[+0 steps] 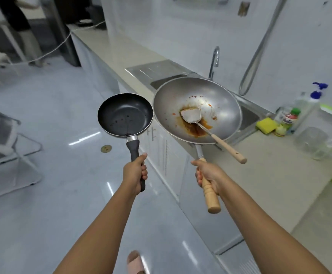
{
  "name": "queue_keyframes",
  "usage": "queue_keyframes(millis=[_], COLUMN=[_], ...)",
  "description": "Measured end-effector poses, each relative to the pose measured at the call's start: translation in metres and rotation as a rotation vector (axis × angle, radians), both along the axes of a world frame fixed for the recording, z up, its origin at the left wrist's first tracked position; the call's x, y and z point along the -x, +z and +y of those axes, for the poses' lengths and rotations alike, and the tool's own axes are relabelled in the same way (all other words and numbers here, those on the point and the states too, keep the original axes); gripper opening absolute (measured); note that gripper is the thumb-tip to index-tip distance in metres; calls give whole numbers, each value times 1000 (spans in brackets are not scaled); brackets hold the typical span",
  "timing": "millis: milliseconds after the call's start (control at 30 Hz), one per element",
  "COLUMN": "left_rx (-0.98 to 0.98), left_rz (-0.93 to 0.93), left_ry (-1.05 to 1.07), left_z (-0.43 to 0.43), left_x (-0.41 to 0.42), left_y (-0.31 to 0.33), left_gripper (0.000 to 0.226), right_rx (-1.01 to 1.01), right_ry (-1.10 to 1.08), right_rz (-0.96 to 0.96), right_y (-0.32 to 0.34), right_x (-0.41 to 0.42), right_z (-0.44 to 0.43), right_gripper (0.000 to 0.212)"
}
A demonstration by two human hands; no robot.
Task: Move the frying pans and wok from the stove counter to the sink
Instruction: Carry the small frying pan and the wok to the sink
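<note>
My left hand [136,172] grips the black handle of a small black frying pan [124,114], held level over the floor. My right hand [207,176] grips the wooden handle of a large steel wok [181,99] with brown sauce stains. A metal spatula [191,115] with a wooden handle lies inside the wok, its handle sticking out over the rim. The wok hangs partly over the steel sink [247,117], hiding most of the basin. The two pans are side by side, nearly touching.
A faucet [214,60] rises behind the sink, with a drainboard [147,70] to its left. A yellow sponge [265,125], several bottles [288,120] and a glass jar [309,141] stand on the counter at right. A chair [9,139] stands on the floor at left. A person stands far back left.
</note>
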State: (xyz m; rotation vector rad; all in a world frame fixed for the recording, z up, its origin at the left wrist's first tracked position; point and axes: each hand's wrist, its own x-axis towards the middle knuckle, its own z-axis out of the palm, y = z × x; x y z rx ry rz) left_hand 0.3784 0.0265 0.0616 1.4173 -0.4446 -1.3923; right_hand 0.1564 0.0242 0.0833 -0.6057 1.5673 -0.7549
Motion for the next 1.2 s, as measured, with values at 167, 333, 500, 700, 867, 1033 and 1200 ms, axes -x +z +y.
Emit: queue_keyframes(millis=[167, 333, 500, 700, 867, 1033, 1200], left_rx=[-26, -32, -39, -52, -57, -67, -55], left_rz=[-29, -56, -62, -53, -37, -18, 40], left_ry=[88, 155, 199, 236, 254, 287, 320], left_z=[-38, -83, -126, -199, -279, -365, -447], left_x=[-85, -161, -212, -246, -260, -264, -269], left_y=[-6, -7, -4, -8, -14, -7, -6], left_gripper=[32, 32, 35, 38, 40, 43, 39], right_rx=[-9, 13, 3, 9, 1, -12, 0], right_ry=[92, 144, 162, 188, 214, 255, 284], right_rz=[19, 0, -41, -67, -59, -46, -25], right_y=[-4, -9, -11, -13, -19, -13, -8], right_x=[-83, -157, -208, -243, -256, -265, -273], right_z=[-64, -125, -176, -257, -347, -442, -533], right_gripper=[27, 24, 20, 18, 15, 15, 17])
